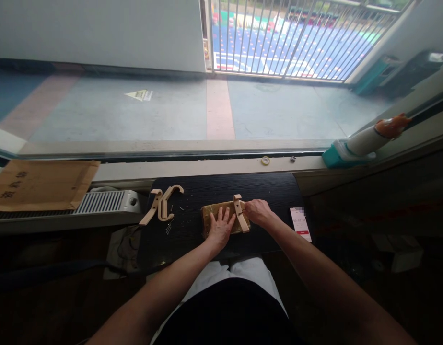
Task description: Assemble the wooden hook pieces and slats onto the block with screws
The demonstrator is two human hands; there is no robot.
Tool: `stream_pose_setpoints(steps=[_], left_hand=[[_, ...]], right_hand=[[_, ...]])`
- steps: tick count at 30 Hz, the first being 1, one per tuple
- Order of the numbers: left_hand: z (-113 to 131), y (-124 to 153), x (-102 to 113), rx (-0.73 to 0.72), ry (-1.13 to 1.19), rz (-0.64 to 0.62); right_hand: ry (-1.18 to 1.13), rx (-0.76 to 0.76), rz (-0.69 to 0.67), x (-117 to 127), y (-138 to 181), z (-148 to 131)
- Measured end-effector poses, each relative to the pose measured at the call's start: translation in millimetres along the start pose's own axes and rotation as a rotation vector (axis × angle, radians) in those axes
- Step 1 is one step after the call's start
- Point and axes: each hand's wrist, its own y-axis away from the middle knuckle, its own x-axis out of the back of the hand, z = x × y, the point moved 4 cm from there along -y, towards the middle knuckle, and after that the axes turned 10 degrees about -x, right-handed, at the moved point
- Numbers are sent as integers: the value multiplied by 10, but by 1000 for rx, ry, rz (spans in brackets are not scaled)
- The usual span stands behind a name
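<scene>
My left hand lies with fingers spread on a brown block that looks wrapped in shiny tape. Across the block's right end rests a pale wooden hook with dark holes in it. Beside that hook, my right hand is closed in a pinch; a thin dark bit shows at its fingertips, too small to name. More wooden hooks lie to the left on the black table. Several screws are scattered near them.
A phone lies at the table's right edge. On the sill sit a tape roll and a teal container. A radiator with a brown envelope on it stands left. Behind the sill is window glass.
</scene>
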Motion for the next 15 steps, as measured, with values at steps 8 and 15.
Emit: stream_pose_setpoints(steps=[8,15], left_hand=[[-8,6,-9,-6,-7,9],[-5,6,-16,5,-10,23]], right_hand=[[28,39,48,117,102,-60],[76,138,75,143,141,-124]])
